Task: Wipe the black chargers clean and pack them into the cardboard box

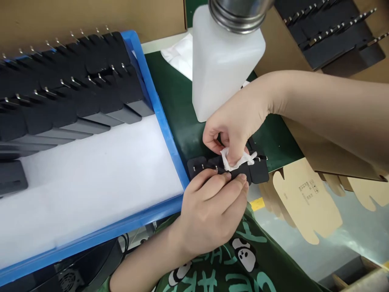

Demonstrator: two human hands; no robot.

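My left hand (215, 207) has its fingers curled over the near side of a short row of black plastic blocks with metal prongs (259, 172), steadying them on the green mat (165, 97). Between the thumb and fingers of my right hand (237, 113) is a crumpled white wipe (232, 160), pressed against the pronged top of the same row. Part of the row is hidden under both hands. Just beyond my right hand stands a translucent white bottle (223, 61) with a metal top (243, 16).
On the left, a blue tray (165, 134) with a white lining holds many more black pronged blocks (103, 93). White paper (179, 54) lies behind the bottle. At the upper right is a cardboard box (282, 44) with black blocks; flat cardboard pieces (306, 198) are lower right.
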